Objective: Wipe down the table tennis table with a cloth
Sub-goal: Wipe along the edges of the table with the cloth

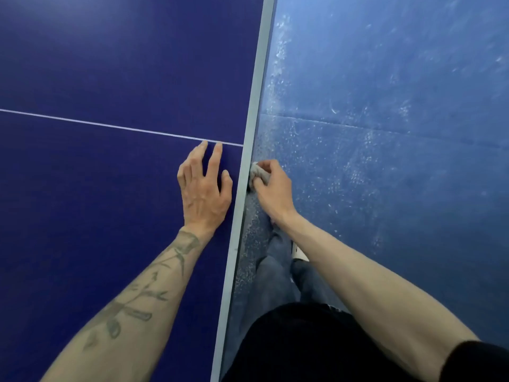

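1. 2 hands show in my head view. The left hand [203, 186] lies flat on the dark blue bench [110, 64], fingers straight and spread, holding nothing.
2. 2 of its fingertips reach the thin white line [110, 126] that crosses the bench top, and its thumb sits close to the grey edge strip [254, 106].
3. The right hand [272, 188] is off the side of the bench, its fingers curled round a small, bunched, pale grey cloth [259, 175].
4. I see the cloth touching the outer side of the grey edge strip, level with the left thumb, so the strip runs between the 2 hands.
5. The left forearm carries a dark tattoo [143, 299] and lies over the bench top. The right forearm is bare and reaches forward above the floor.
6. Beyond the edge, the lighter blue floor [385, 106] shows white scuffs and a seam.
7. Below the right arm I see blue jeans [275, 271], a white shoe [298, 253] and a black top [303, 340].
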